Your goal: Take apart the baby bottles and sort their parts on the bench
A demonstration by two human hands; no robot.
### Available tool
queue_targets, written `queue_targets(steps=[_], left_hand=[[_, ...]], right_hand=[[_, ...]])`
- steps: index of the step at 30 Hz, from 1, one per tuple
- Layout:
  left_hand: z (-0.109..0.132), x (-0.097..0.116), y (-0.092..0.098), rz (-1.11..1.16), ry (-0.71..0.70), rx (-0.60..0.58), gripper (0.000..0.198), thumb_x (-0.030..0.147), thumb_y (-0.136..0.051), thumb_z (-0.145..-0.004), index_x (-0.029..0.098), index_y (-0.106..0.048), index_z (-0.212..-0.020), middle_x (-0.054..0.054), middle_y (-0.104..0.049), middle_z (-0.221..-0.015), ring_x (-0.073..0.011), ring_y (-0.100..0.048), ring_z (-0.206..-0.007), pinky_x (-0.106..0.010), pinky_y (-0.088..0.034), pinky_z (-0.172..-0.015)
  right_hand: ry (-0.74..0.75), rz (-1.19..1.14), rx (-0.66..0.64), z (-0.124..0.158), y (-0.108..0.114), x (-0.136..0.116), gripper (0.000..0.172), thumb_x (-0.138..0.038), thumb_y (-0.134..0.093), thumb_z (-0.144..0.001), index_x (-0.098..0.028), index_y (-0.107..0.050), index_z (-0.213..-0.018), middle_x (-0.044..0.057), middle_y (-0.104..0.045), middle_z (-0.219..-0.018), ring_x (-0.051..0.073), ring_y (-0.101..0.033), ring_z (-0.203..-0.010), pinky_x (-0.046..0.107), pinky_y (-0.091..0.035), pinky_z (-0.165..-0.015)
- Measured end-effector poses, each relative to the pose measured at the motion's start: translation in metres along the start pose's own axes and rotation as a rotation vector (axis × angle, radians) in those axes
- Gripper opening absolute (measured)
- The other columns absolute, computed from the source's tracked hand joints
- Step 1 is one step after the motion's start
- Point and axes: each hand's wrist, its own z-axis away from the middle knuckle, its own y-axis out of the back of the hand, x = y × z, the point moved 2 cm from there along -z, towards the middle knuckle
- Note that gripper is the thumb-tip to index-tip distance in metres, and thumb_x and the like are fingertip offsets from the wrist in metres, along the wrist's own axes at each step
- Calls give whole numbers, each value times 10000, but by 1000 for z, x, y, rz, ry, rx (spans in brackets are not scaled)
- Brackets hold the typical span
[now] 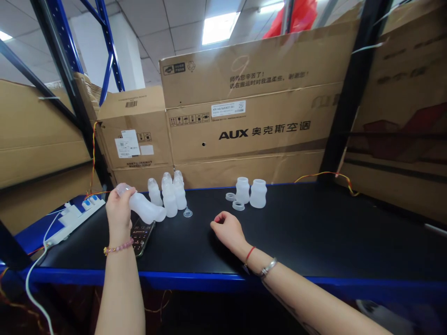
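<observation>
My left hand [120, 209] grips a frosted white baby bottle [145, 208] by its capped end. The bottle is tilted, with its base pointing right, above a phone [142, 237] that shows a timer. Just right of it, several capped baby bottles [169, 200] stand upright in a group, and a clear bottle nipple [187, 212] lies beside them. My right hand [228, 229] is curled closed over the black table, with nothing visible in its fingers. Beyond it are two uncapped bottles [258, 193] standing upright and two collar rings [238, 205].
The black tabletop [314, 237] has a blue front edge [195, 280]. Large cardboard sheets [251, 163] wall the back and sides. A white power strip [75, 221] with cables lies at the left. A yellow-red wire [324, 174] runs along the back right.
</observation>
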Motion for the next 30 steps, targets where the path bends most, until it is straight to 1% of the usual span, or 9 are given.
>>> queue_targets(steps=[2,5,10,13,17,22,27,29,30], left_hand=[[-1,-9,1,-61,81,-50,430,298,-765,-490,139,-617,-861,8,-625,-777,-119,-560,-683,-243,-439,-639],[5,-19,-1,-145,108,-158,438,334,-771,-534,137,-623,-896,2,-637,-787,-128,-575,-699,-239,-442,-638],[29,-28,-15,-286,13,-400,508,389,-785,-609,153,-619,-1028,-63,-705,-954,-196,-666,-823,-306,-522,-741],[43,-32,-23,-474,-91,-485,521,376,-799,-634,177,-615,-1079,-90,-702,-1027,-217,-686,-848,-347,-544,-782],[52,-32,-29,-669,-264,-503,494,371,-784,-667,196,-611,-1095,-96,-666,-1055,-238,-673,-895,-397,-545,-828],[59,-31,-35,-758,-414,-489,528,365,-759,-709,184,-569,-1167,-126,-600,-1104,-267,-637,-977,-447,-531,-892],[63,-34,-32,-781,-402,-483,726,440,-783,-682,171,-505,-1296,-161,-560,-1183,-299,-626,-1050,-497,-506,-948],[51,-33,-26,-729,-363,-452,768,505,-766,-682,173,-496,-1320,-168,-559,-1213,-293,-631,-1048,-486,-506,-948],[39,-32,-22,-683,-327,-428,729,520,-732,-710,175,-505,-1312,-167,-571,-1214,-283,-638,-1033,-466,-515,-926]], right_hand=[[14,13,-6,0,0,-1,118,-119,-613,-673,-213,-547,-645,-4,-628,-680,145,-554,-644,254,-382,-608],[14,22,-11,0,0,-1,114,-125,-611,-678,-215,-547,-648,-1,-633,-691,149,-556,-650,257,-383,-611],[25,32,7,2,1,-2,122,-126,-608,-656,-220,-537,-623,-4,-630,-674,153,-566,-659,255,-381,-610],[28,39,7,2,1,-3,109,-131,-604,-651,-219,-543,-627,-7,-619,-658,154,-563,-654,259,-376,-612],[33,69,-9,3,0,-2,92,-140,-600,-677,-215,-551,-656,-4,-622,-679,152,-565,-661,261,-382,-626],[50,114,-14,4,0,-3,95,-134,-603,-696,-210,-554,-668,8,-647,-724,150,-570,-677,257,-376,-633],[72,196,-2,6,2,-5,79,-137,-610,-707,-202,-585,-670,30,-659,-784,162,-570,-720,266,-370,-656],[92,262,3,8,3,-6,72,-136,-605,-708,-199,-606,-674,50,-659,-833,181,-572,-774,283,-374,-693],[104,300,5,9,3,-7,69,-140,-603,-711,-199,-618,-679,61,-656,-856,195,-573,-809,293,-375,-715]])
